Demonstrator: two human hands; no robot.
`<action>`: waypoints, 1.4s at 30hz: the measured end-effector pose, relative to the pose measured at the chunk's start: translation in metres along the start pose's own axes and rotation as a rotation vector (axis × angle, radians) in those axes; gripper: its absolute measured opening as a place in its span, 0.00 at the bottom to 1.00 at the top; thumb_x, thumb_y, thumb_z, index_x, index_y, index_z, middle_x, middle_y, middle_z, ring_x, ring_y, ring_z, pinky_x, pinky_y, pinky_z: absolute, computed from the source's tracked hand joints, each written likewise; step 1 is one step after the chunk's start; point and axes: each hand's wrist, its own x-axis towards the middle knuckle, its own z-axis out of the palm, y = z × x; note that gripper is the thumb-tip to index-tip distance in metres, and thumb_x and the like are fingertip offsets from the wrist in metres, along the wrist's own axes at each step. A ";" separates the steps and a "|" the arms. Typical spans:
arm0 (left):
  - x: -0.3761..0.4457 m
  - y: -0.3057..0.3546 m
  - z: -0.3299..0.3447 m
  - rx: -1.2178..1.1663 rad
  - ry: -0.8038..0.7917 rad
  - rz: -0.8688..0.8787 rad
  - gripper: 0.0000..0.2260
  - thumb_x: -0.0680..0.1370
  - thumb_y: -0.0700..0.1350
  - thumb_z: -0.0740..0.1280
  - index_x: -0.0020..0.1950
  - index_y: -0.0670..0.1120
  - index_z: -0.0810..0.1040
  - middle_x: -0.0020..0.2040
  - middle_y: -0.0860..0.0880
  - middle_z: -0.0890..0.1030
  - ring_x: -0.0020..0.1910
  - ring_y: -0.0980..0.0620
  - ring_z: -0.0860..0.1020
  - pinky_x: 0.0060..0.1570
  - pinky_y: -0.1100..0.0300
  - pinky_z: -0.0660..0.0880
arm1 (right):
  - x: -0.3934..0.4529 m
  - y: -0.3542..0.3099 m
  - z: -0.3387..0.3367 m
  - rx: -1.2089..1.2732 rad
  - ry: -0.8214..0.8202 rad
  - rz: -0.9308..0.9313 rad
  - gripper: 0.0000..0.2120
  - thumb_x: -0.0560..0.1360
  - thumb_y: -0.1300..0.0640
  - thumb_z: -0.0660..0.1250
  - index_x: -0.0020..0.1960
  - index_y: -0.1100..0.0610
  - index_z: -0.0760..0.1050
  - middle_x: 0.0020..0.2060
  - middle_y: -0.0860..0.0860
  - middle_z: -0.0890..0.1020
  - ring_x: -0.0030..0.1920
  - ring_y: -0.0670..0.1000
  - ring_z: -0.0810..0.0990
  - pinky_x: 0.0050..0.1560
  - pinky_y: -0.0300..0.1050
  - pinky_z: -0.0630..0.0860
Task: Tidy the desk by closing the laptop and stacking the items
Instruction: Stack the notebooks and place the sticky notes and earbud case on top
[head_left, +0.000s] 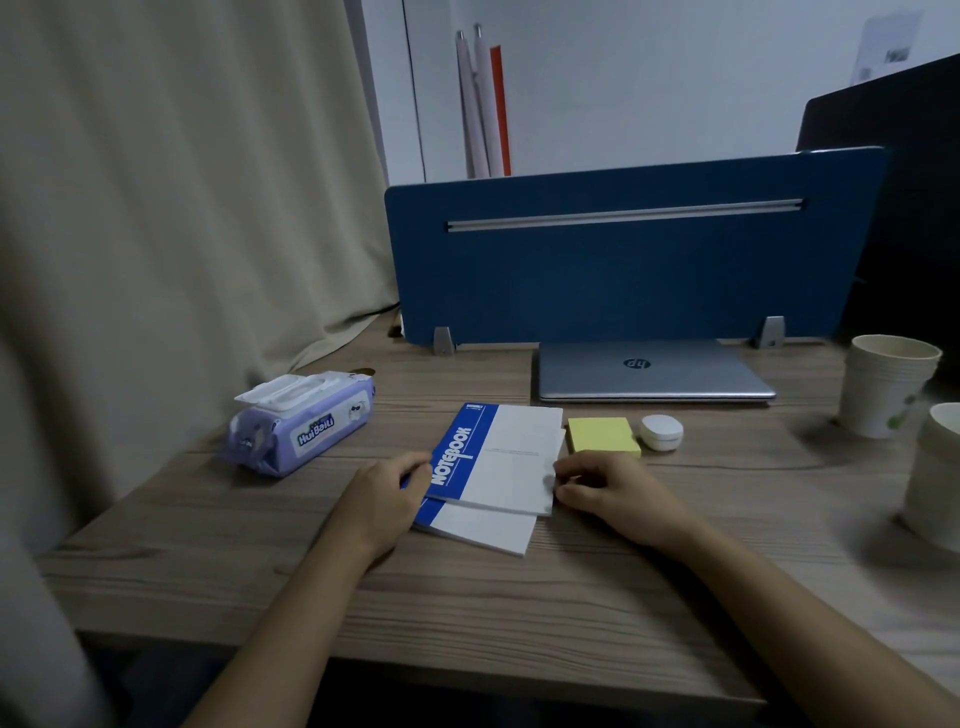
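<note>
A silver laptop (654, 371) lies closed at the back of the wooden desk (519, 597), against a blue divider. In front of it a blue-and-white notebook (511, 457) rests askew on a second notebook (483, 530) of the same kind. My left hand (387, 496) grips the blue spine edge of the top notebook, and my right hand (613, 488) pinches its right edge. A yellow sticky-note pad (602, 436) and a small white earbud case (661, 431) sit just right of the notebooks.
A purple pack of wet wipes (304, 423) lies at the left. Two stacks of paper cups (885, 387) (940, 478) stand at the right edge. The blue divider (634, 249) walls the back, and a beige curtain (182, 208) hangs on the left.
</note>
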 end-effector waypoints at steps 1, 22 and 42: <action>-0.001 0.000 0.000 0.004 0.004 0.016 0.12 0.82 0.52 0.61 0.62 0.54 0.79 0.47 0.62 0.79 0.45 0.69 0.78 0.35 0.71 0.73 | -0.001 0.000 0.000 -0.023 -0.011 -0.003 0.11 0.76 0.52 0.70 0.57 0.51 0.81 0.50 0.43 0.83 0.50 0.39 0.79 0.55 0.38 0.75; -0.040 0.001 -0.011 0.265 -0.162 0.189 0.37 0.61 0.76 0.66 0.68 0.63 0.74 0.64 0.56 0.78 0.59 0.59 0.74 0.60 0.55 0.73 | -0.029 0.000 -0.004 -0.312 -0.130 -0.110 0.38 0.65 0.35 0.72 0.71 0.49 0.70 0.73 0.44 0.69 0.70 0.43 0.67 0.65 0.37 0.61; 0.025 -0.014 -0.006 0.351 -0.012 0.097 0.17 0.76 0.60 0.68 0.63 0.58 0.79 0.60 0.49 0.81 0.53 0.53 0.78 0.51 0.54 0.78 | 0.060 -0.006 0.025 -0.514 0.142 -0.229 0.14 0.75 0.46 0.69 0.43 0.57 0.79 0.42 0.50 0.80 0.39 0.51 0.76 0.40 0.47 0.74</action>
